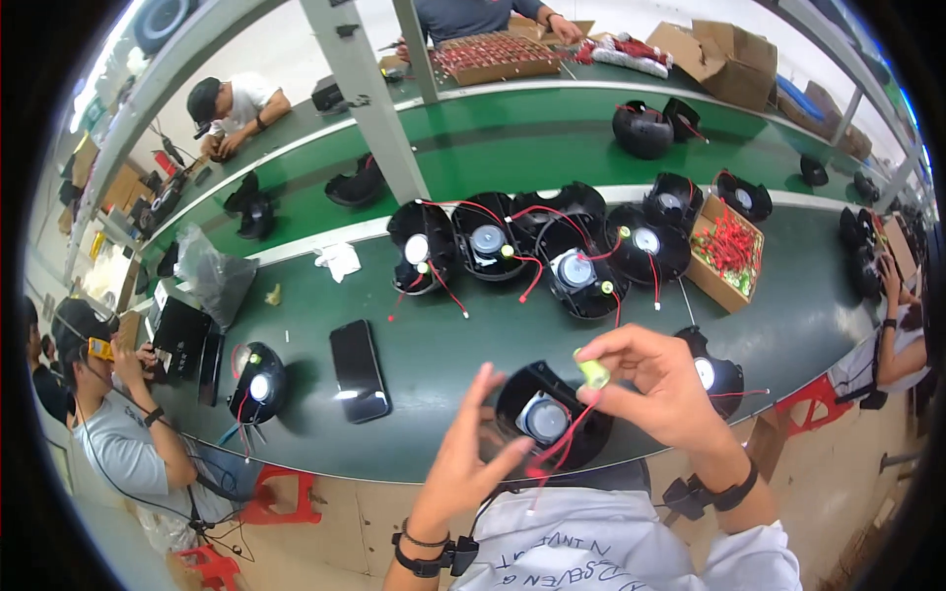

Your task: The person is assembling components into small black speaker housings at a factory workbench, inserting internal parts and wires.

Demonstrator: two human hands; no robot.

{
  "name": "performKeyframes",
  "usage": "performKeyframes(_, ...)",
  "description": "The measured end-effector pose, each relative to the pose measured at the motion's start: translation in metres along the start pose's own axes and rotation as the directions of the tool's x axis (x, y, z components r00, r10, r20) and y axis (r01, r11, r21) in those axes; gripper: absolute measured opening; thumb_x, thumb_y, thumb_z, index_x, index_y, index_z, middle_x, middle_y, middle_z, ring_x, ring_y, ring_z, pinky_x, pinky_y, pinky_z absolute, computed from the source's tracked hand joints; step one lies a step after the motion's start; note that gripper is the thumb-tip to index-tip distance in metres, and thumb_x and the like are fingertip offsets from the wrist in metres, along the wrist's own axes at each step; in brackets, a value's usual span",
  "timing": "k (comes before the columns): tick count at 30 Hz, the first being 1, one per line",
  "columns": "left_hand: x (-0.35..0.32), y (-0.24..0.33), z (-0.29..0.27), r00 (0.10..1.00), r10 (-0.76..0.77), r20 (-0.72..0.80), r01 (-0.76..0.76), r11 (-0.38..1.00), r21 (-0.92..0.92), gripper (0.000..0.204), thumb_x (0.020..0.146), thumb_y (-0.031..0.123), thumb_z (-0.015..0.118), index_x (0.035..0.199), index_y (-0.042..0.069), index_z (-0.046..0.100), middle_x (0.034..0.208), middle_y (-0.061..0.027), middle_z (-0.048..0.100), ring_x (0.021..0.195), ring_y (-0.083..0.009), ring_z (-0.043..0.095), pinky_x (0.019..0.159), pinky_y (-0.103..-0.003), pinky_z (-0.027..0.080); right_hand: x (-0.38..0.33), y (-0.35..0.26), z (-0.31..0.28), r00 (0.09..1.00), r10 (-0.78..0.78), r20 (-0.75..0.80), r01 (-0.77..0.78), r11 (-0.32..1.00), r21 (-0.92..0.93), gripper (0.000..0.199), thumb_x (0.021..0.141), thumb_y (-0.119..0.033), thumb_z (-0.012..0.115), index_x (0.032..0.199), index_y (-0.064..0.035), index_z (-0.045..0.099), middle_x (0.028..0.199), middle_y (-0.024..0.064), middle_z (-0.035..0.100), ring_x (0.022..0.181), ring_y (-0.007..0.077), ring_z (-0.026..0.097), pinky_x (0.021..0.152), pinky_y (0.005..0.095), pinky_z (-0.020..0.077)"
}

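A black rounded housing (581, 448) with a grey round speaker-like part (544, 420) inside lies at the table's near edge in front of me. My left hand (468, 448) is at its left side, fingers spread, the thumb by the rim; whether it touches the housing I cannot tell. Above the housing's right side, my right hand (650, 384) pinches a small yellow-green cylinder with red wires (593, 372) between thumb and fingers. The red wires hang down across the housing's opening.
Several similar black housings (493, 258) stand in a row behind. An open box of red-wired parts (724, 264) is at their right. A phone (360, 369) lies left of my hands. Beyond is a green conveyor belt (512, 148). Other people (138, 394) work around the table.
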State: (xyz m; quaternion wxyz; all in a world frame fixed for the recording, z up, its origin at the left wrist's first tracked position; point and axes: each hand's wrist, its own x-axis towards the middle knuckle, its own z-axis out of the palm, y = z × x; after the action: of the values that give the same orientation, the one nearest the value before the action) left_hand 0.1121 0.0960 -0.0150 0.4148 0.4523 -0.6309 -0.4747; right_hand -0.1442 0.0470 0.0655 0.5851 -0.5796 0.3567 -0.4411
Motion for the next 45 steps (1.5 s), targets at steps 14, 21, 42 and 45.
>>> performKeyframes(14,-0.006,-0.011,0.055,0.930,0.019,-0.368,-0.062,0.993,-0.103,0.117,0.072,0.007,0.094,0.163,0.001,0.019,0.162,-0.0252,0.036,0.146,-0.0334,0.047,0.117,-0.044,0.044,-0.041,0.042,0.038,0.973,-0.034,-0.229,0.072,0.984,0.162,0.031,0.091,0.006,0.078,0.119,0.0084,0.067,0.104,0.0188,0.078,0.091,0.0199,0.077,0.076,0.0299,0.0636)
performKeyframes(21,0.005,-0.022,0.045,0.962,0.120,-0.246,-0.122,0.993,0.008,0.107,0.070,0.011,0.096,0.157,0.000,0.034,0.153,-0.0209,0.048,0.138,-0.0355,0.052,0.116,-0.045,0.043,-0.022,0.052,0.052,0.940,-0.325,-0.106,0.279,0.909,-0.310,0.025,0.089,0.003,0.080,0.113,0.0070,0.072,0.106,0.0183,0.080,0.093,0.0228,0.080,0.081,0.0297,0.0637)
performKeyframes(42,0.000,-0.034,0.033,0.977,0.114,-0.182,-0.102,0.992,0.072,0.100,0.075,0.012,0.093,0.155,0.001,0.033,0.154,-0.0229,0.048,0.135,-0.0375,0.055,0.116,-0.048,0.041,-0.027,0.039,0.036,0.935,-0.241,0.260,0.349,0.492,-0.798,0.059,0.086,-0.048,0.079,0.138,-0.0220,0.068,0.156,0.0205,0.048,0.135,0.0393,0.050,0.109,0.0564,0.0411)
performKeyframes(45,0.012,-0.018,0.026,0.957,0.174,-0.233,-0.121,0.967,0.224,0.101,0.074,0.004,0.092,0.155,0.003,0.033,0.154,-0.0192,0.046,0.136,-0.0291,0.054,0.115,-0.042,0.045,-0.033,0.026,0.038,0.936,-0.255,0.242,0.337,0.463,-0.820,0.059,0.087,-0.046,0.080,0.138,-0.0218,0.068,0.156,0.0207,0.048,0.136,0.0380,0.050,0.112,0.0570,0.0382)
